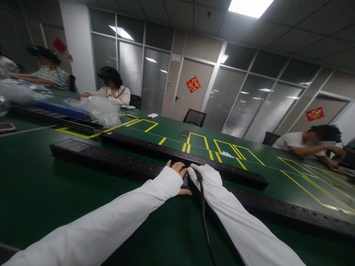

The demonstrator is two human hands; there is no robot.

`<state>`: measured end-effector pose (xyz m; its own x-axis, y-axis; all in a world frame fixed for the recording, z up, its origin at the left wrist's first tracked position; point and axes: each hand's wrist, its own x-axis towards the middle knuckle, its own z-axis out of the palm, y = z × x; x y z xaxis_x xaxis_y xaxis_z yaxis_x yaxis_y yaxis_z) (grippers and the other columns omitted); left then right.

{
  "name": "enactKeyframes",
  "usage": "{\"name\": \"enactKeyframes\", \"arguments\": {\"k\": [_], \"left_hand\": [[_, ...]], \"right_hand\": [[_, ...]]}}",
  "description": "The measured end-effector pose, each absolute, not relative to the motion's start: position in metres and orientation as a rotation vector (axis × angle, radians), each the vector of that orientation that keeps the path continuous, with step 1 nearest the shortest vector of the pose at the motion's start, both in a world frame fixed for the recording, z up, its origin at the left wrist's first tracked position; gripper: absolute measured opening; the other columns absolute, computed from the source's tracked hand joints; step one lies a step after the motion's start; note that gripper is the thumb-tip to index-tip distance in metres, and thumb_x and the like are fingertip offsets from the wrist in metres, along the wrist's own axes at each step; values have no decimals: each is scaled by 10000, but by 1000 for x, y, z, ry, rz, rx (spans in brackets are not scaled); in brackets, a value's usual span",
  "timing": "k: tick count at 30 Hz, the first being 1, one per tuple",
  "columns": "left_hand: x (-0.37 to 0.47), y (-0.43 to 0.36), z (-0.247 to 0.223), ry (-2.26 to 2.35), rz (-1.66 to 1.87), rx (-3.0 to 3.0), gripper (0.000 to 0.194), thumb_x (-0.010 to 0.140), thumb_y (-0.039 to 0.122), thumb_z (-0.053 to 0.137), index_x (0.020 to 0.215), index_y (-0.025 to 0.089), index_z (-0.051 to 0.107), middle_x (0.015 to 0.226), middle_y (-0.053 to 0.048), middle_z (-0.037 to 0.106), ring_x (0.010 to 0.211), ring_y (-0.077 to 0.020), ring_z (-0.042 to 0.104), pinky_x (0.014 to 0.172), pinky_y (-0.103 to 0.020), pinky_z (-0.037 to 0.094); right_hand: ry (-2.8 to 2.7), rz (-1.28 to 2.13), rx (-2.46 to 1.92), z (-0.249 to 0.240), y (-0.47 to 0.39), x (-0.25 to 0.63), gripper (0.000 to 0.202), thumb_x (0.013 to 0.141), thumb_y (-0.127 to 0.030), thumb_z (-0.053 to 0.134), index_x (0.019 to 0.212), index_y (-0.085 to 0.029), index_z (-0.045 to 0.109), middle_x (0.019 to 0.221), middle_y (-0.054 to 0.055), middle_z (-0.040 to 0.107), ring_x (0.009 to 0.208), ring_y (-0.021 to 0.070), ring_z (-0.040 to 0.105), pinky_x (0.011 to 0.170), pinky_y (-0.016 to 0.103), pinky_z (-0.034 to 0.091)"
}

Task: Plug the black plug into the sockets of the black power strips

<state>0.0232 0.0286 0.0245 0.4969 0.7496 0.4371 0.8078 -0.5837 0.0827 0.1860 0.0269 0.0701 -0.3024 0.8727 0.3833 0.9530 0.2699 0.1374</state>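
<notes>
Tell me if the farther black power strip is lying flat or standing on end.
Lying flat: the farther power strip stretches along the green table, its red-dotted face turned up.

looks like an office meeting room put to work as a workshop: glass walls point(235, 99) with blinds, ceiling panels with a bright light point(251, 6), mesh chairs point(195, 117), and people point(115, 87) working round a big green table point(91, 192) marked with yellow tape point(198, 134).

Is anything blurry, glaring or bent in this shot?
Head view: the ceiling light is blown out white, with reflections in the glass partition; plastic wrap at far left looks smeared; the room appears tilted; the near black power strip's side sinks into shadow.
</notes>
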Motion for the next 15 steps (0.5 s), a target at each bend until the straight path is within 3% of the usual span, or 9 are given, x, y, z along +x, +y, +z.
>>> {"name": "enactKeyframes", "arguments": {"k": [9, 15], "left_hand": [[31, 22, 17, -1243, -568, -2553, 747, 784, 666, 378, 1242, 81, 447, 1316, -203, 445, 1276, -312, 305, 1049, -546, 110], [32, 23, 15, -1234, -486, -2549, 673, 804, 629, 388, 1180, 83, 500, 1181, -169, 543, 1072, -302, 486, 941, -459, 303]], "right_hand": [[-2301, -507, -1742, 64, 33, 185, 474, 857, -624, 281, 1104, -365, 591, 848, 0, 671, 835, 188, 591, 654, 270, 368], [-2340, -568, -1795, 68, 28, 184, 535, 854, -643, 207, 1069, -332, 586, 856, 26, 667, 826, 230, 600, 607, 291, 355]]}}
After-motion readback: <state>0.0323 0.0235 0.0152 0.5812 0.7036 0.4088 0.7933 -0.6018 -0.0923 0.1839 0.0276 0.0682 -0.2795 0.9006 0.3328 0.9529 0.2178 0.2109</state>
